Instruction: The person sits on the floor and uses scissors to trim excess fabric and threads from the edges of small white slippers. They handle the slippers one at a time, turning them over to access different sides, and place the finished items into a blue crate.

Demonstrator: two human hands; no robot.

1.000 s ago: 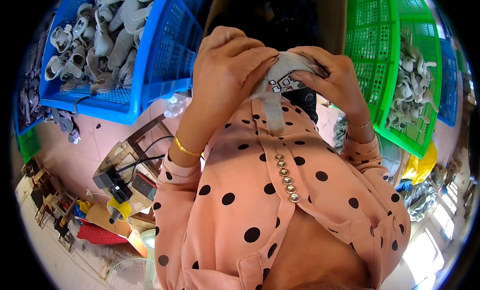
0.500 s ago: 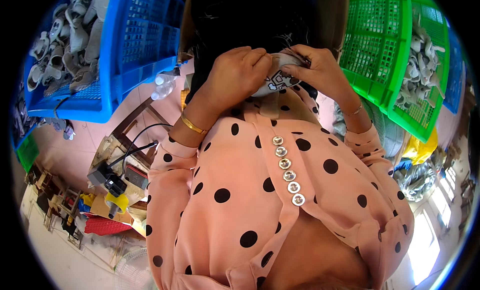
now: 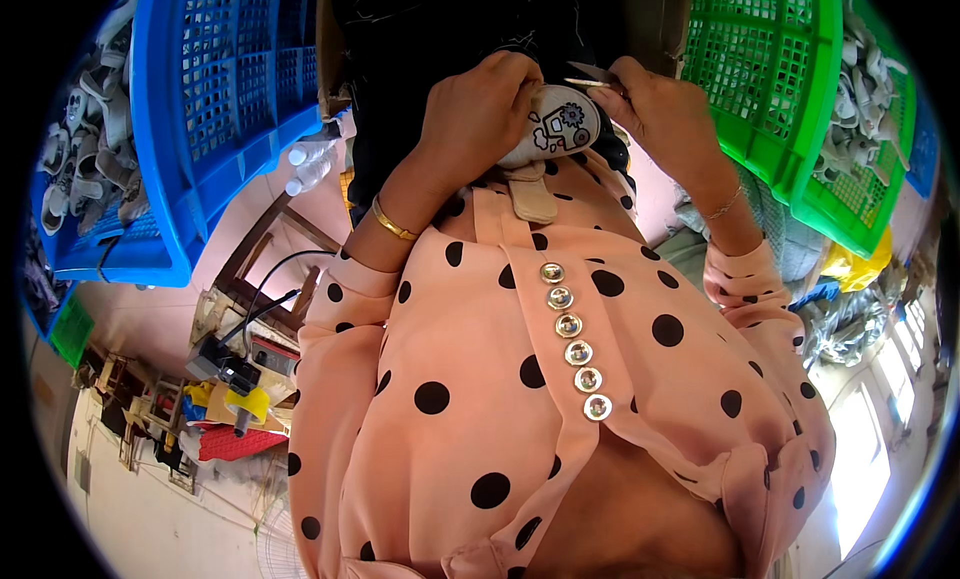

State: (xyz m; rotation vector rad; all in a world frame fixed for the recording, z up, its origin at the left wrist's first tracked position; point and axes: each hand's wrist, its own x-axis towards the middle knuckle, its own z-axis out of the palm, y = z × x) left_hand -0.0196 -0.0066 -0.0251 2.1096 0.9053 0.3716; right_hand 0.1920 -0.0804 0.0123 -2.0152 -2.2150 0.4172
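Note:
My left hand point(image 3: 478, 117) is closed on a small pale shoe upper point(image 3: 562, 127), which has a dark cartoon print on its rounded toe. A narrow beige strap point(image 3: 533, 200) hangs from the upper against my shirt front. Just right of the toe, my right hand point(image 3: 664, 119) is closed around thread snips point(image 3: 592, 75). Their pointed blades stick out toward the left, near the upper's top edge. My right palm and fingers hide the rest of the snips.
At the left stands a blue plastic crate point(image 3: 165, 244) with many small shoe pieces point(image 3: 95, 129). A green crate point(image 3: 765, 89) at the right holds more of them. Dark cloth point(image 3: 455, 24) lies beyond my hands. Clear bottles point(image 3: 310, 167) stand beside the blue crate.
My right hand has drawn off the shoe upper to the right, and the snips' blades now show. The printed toe is more exposed, and the strap hangs lower in view.

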